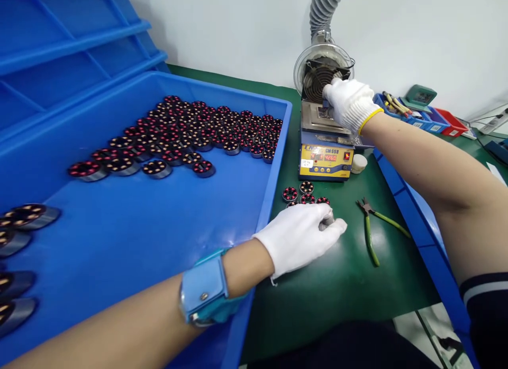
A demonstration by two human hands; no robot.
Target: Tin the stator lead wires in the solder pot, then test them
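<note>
My left hand, in a white glove with a blue wrist strap behind it, is closed on a small round motor stator on the green mat. Several more stators lie just beyond its fingers. My right hand, also gloved, reaches over the solder pot with its fingers curled. What those fingers hold is hidden.
A large blue tray at left holds several stators. Green-handled cutters lie on the mat at right. A fume extractor hose rises behind the solder pot. Small bins with tools sit at far right.
</note>
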